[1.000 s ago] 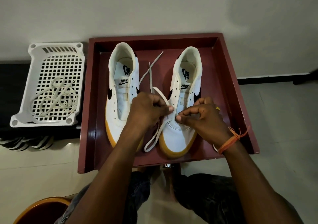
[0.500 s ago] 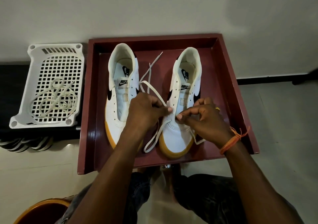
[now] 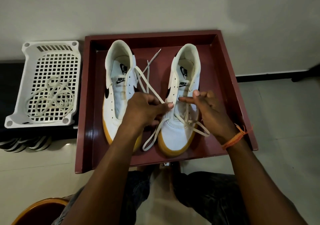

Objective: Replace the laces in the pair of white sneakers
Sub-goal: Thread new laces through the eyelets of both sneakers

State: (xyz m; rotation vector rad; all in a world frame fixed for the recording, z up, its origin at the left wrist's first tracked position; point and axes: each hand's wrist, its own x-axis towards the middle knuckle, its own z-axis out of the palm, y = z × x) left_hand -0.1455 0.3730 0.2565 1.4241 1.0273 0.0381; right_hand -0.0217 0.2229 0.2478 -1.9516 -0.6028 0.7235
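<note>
Pale tiled floor [image 3: 34, 169] below, plain light wall [image 3: 155, 5] at the far side; on the floor against that wall, a maroon tray [image 3: 230, 90] holding a pair of white sneakers with yellow-tan soles, heels far, toes near; left sneaker [image 3: 115, 107] unlaced, eyelets bare, partly covered at the toe by the left forearm; right sneaker [image 3: 174, 134] only partly laced, with an off-white lace [image 3: 150, 88] crossing low over the vamp, looping out to the near left and near right of the toe, and running far-left across the tray floor between the two shoes. Left hand [image 3: 143, 109] curled, thumb and fingers pinching that lace beside the right sneaker's left eyelet row; right hand [image 3: 209, 110] over the right side of the same shoe, index finger extended leftward onto the tongue area, other fingers bent, whether gripping any lace not clear; orange thread band [image 3: 237, 136] round the right wrist. Left of the tray, just beside it, a white perforated basket [image 3: 50, 48] with a second coiled off-white lace [image 3: 52, 98] lying in it. Near left corner, rim of a brown bowl [image 3: 39, 207]; dark trousers [image 3: 207, 195] at the near edge.
</note>
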